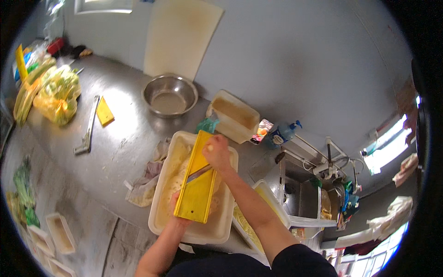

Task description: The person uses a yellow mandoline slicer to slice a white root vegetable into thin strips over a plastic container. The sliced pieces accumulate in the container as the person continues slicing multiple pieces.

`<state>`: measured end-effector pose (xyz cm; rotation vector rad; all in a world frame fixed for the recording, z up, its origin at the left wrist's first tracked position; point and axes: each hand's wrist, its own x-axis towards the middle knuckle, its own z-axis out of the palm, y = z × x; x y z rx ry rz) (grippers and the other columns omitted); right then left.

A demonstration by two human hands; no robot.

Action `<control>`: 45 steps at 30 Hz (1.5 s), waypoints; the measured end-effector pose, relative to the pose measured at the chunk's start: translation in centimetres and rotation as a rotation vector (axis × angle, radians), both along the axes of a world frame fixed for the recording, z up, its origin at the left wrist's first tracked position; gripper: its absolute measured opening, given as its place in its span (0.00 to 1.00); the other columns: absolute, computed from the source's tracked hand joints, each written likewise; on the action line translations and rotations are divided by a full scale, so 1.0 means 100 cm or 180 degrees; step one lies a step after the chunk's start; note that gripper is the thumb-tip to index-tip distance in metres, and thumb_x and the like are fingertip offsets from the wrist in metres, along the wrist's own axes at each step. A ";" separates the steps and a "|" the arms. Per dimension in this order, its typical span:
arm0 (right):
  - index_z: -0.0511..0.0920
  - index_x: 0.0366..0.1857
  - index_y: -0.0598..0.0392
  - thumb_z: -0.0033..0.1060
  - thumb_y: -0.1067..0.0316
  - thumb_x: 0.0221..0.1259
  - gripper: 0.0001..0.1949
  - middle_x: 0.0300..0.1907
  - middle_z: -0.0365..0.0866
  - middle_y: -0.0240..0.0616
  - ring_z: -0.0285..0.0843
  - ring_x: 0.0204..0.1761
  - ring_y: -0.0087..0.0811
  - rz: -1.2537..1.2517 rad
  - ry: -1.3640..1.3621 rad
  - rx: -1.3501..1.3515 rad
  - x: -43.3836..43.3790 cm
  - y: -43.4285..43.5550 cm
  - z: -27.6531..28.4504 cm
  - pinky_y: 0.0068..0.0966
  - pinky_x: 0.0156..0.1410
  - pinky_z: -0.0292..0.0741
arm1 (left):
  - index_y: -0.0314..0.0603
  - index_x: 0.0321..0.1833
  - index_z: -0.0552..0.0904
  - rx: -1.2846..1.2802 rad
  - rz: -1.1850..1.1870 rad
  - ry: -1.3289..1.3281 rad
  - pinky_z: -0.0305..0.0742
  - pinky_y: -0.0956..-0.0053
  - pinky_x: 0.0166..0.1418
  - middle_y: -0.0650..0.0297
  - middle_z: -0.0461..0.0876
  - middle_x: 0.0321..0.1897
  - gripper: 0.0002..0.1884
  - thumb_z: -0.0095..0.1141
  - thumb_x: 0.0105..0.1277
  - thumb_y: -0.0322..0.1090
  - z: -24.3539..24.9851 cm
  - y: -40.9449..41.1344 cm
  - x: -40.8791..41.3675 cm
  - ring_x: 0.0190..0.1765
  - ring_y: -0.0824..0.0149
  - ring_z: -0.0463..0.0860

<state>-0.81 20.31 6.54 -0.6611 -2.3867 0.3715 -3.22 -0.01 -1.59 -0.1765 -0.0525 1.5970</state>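
Observation:
A yellow mandoline slicer (194,194) with a slanted metal blade lies tilted across a white plastic tub (157,211). My left hand (178,211) grips its lower end from the side and below, fingers partly hidden. Near the slicer's upper end, my right hand (217,152) is closed around a pale piece of food (210,148), of which only a small part shows. Pale thin slices (176,180) lie in the tub under the slicer.
Behind the tub stand a steel bowl (169,95), a rectangular container (233,116) and a pump bottle (282,135). A crumpled cloth (148,180) touches the left side. Farther left lie a yellow plate (104,111), a metal tool (90,124) and bagged vegetables (59,93). A sink (301,197) is right.

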 end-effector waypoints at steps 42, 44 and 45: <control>0.78 0.29 0.54 0.62 0.63 0.47 0.09 0.38 0.77 0.49 0.75 0.46 0.50 -0.0577 0.0020 -0.0276 0.005 -0.002 -0.013 0.44 0.53 0.73 | 0.50 0.73 0.62 0.0248 -0.0180 0.0409 0.72 0.31 0.50 0.47 0.67 0.67 0.41 0.43 0.60 0.66 0.002 -0.002 -0.002 0.59 0.36 0.73; 0.78 0.29 0.54 0.62 0.63 0.46 0.09 0.38 0.78 0.49 0.76 0.44 0.49 -0.0677 -0.0412 -0.0552 0.001 0.004 0.001 0.44 0.51 0.73 | 0.48 0.73 0.62 0.0469 -0.0138 0.0509 0.72 0.32 0.50 0.47 0.67 0.66 0.42 0.43 0.60 0.67 0.011 -0.001 -0.004 0.59 0.37 0.74; 0.78 0.29 0.54 0.62 0.62 0.46 0.09 0.39 0.78 0.49 0.76 0.43 0.49 -0.0200 -0.0373 -0.0525 0.000 -0.024 -0.001 0.44 0.51 0.73 | 0.46 0.73 0.61 0.0605 -0.0029 0.0501 0.73 0.33 0.50 0.46 0.67 0.66 0.43 0.44 0.60 0.67 0.009 -0.005 -0.010 0.58 0.38 0.74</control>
